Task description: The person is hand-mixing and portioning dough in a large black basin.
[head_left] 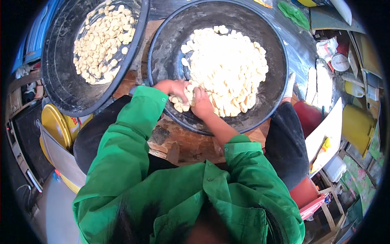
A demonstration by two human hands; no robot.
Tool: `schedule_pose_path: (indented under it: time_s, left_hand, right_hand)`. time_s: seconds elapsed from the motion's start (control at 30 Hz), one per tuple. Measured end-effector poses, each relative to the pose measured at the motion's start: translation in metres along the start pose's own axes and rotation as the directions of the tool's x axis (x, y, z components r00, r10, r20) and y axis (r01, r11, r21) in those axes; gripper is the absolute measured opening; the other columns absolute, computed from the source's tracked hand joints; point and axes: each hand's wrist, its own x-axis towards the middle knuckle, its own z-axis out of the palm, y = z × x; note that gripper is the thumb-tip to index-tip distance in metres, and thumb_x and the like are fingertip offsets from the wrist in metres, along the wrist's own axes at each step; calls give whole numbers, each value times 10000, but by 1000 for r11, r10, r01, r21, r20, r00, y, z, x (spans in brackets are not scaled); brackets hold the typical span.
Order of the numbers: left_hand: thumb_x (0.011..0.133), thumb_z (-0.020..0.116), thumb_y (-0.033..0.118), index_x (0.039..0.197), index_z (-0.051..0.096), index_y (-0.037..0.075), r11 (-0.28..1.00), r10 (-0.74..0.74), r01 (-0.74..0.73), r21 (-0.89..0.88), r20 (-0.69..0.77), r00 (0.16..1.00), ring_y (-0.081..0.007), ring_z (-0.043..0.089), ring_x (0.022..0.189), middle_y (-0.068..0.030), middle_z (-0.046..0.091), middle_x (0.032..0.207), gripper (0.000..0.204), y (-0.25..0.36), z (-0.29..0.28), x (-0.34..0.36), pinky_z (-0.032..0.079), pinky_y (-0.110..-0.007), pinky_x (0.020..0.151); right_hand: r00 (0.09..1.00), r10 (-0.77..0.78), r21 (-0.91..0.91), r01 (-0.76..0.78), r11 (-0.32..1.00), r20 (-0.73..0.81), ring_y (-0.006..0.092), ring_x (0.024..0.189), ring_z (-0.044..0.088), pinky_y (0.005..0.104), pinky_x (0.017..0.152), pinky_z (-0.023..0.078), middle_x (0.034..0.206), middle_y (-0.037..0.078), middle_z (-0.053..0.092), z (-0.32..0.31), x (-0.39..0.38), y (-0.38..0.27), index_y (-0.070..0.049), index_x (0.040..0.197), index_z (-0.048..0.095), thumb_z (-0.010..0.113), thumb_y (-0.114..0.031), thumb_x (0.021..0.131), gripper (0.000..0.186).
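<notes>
A large black round tub [271,69] before me holds a heap of pale, flattish, rounded pieces [227,69], washed out by bright light. Inside its near left part, my left hand [176,90] curls over some of the pieces, its fingertips partly hidden among them. Just right of it, my right hand [203,103] rests in the pieces with bent fingers closed on a few of them. Both hands are close together. A second black tub [65,89] at the upper left holds more of these pieces, spread over its bottom.
Yellow round lids [55,130] lie at the left. A green plastic bag [293,14], a weighing scale [339,62], a red container [304,114] and a yellow-olive bin [356,130] are at the right. My dark-trousered legs [286,142] flank the central tub.
</notes>
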Motion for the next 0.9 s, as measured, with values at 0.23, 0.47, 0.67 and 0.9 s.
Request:
schedule_pose_path:
  time_s: [0.23, 0.47, 0.67, 0.9]
  left_hand:
    - [464, 793, 340, 1134, 520, -53, 994, -86, 104, 39, -314, 946, -369, 458, 1127, -257, 487, 1186, 823, -9, 26, -1, 376, -412, 930]
    - [581, 725, 109, 954, 616, -4, 726, -9, -170, -667, -257, 966, -157, 607, 710, -78, 647, 799, 404, 9, -41, -34, 492, -301, 663]
    - [769, 606, 179, 1065, 566, 6, 779, -48, -402, -482, -684, 728, -141, 595, 801, -60, 614, 941, 345, 29, -162, -181, 484, -262, 703]
    - [717, 685, 251, 1110, 604, 31, 882, -463, -394, -260, -639, -614, -243, 607, 901, -173, 625, 1008, 457, -62, -188, -320, 460, -354, 820]
  right_hand:
    - [976, 149, 177, -176, 968, 157, 333, 1074, 501, 396, 891, 437, 1269, 164, 412, -32, 33, -33, -166, 1313, 341, 683, -97, 620, 776]
    - [980, 92, 858, -198, 474, 175, 207, 942, 567, 317, 809, 457, 1053, 98, 577, -70, 46, -20, -50, 1225, 445, 665, -22, 633, 633]
    - [987, -157, 989, 49, 140, -27, 187, 907, 566, 307, 749, 496, 1060, 113, 558, -193, 97, -141, -9, 1190, 443, 508, 37, 767, 430]
    - [860, -510, 999, 22, 30, -4, 164, 683, 584, 333, 577, 461, 1010, 76, 572, -263, 130, -263, -111, 1318, 336, 534, -74, 735, 618]
